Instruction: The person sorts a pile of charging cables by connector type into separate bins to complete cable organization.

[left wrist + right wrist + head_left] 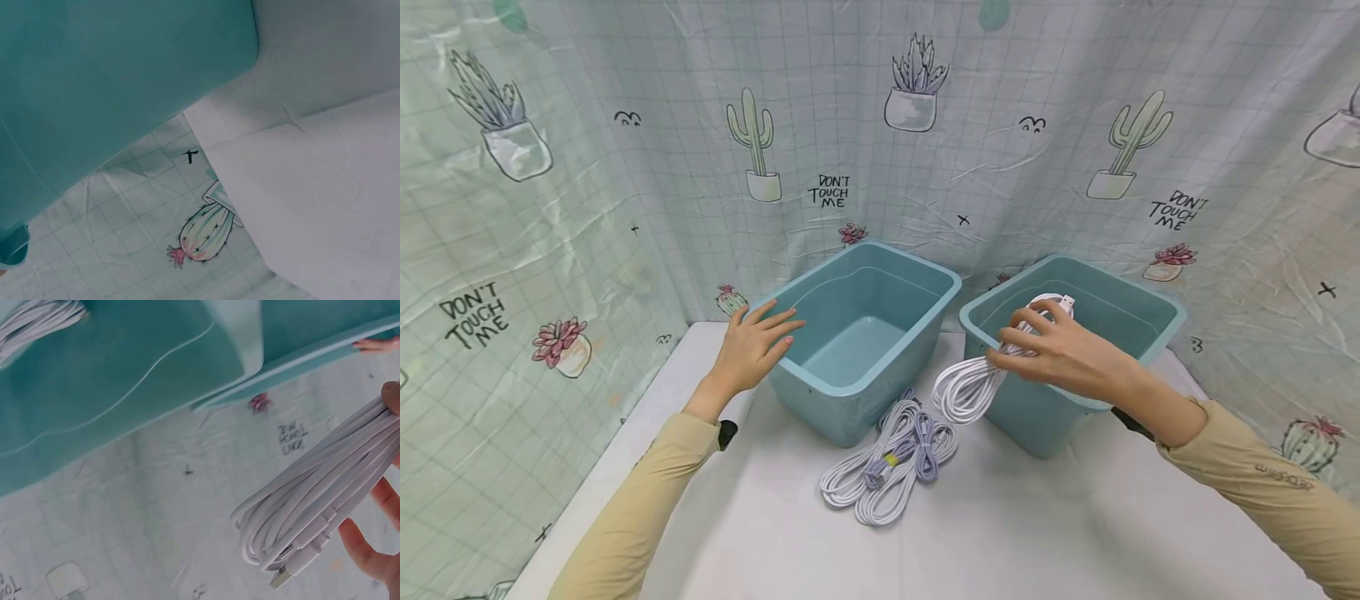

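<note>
My right hand [1060,346] grips a coiled white USB cable [972,387] over the near left rim of the right blue bin [1071,262]. In the right wrist view the cable's loops [319,487] hang together with its metal USB plug, and a fingertip presses on them. My left hand [751,346], fingers spread and fairly straight, lies at the left rim of the left blue bin [910,350]; whether it touches the rim I cannot tell. Between and in front of the bins, several bundled white and pale purple cables [887,467] lie in a pile.
Another white cable bundle [40,325] shows inside the right bin in the right wrist view. Both bins stand on a white table [985,533]. A curtain printed with cacti [880,167] hangs close behind and along the sides.
</note>
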The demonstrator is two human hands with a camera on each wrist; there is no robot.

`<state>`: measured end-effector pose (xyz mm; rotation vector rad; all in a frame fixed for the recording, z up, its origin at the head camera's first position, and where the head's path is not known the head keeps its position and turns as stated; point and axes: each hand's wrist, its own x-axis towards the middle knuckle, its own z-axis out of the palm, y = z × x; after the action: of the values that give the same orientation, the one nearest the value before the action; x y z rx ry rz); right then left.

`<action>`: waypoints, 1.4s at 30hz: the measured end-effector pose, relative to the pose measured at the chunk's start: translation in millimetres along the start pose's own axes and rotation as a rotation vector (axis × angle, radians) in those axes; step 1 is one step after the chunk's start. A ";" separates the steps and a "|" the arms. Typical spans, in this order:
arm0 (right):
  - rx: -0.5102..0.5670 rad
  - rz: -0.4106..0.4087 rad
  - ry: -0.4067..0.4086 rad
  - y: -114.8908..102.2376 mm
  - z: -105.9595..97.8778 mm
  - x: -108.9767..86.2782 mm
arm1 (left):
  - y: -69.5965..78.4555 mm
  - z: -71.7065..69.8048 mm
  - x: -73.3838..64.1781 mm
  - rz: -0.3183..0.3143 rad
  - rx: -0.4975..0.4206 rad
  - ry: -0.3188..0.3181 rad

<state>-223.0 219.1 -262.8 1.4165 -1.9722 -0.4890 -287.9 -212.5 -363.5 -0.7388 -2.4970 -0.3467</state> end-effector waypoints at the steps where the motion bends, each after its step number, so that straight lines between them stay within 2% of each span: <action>1: -0.005 -0.001 0.002 3.0 -0.5 -1.5 | 0.0 0.0 -0.2 -0.002 -0.001 -0.001; 12: 0.004 0.019 0.005 34.2 -6.6 -19.9 | -0.4 -1.7 -1.2 -0.001 0.005 -0.003; 22: 0.042 0.125 -0.037 59.7 1.8 -42.4 | 0.0 -1.7 -2.7 -0.011 0.003 -0.011; 30: 0.062 0.198 -0.010 79.7 8.7 -57.0 | 0.1 -2.2 -1.5 -0.005 -0.002 -0.011; 35: 0.047 0.215 -0.037 92.1 15.2 -66.8 | 0.3 -1.8 -0.6 -0.003 -0.010 -0.005; 42: 0.021 0.279 -0.128 103.1 24.5 -75.6 | 1.5 -2.5 0.2 0.000 0.002 -0.012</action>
<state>-296.0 323.8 -236.9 1.1212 -2.2396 -0.4415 -286.2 -212.1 -361.1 -0.7420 -2.5088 -0.3402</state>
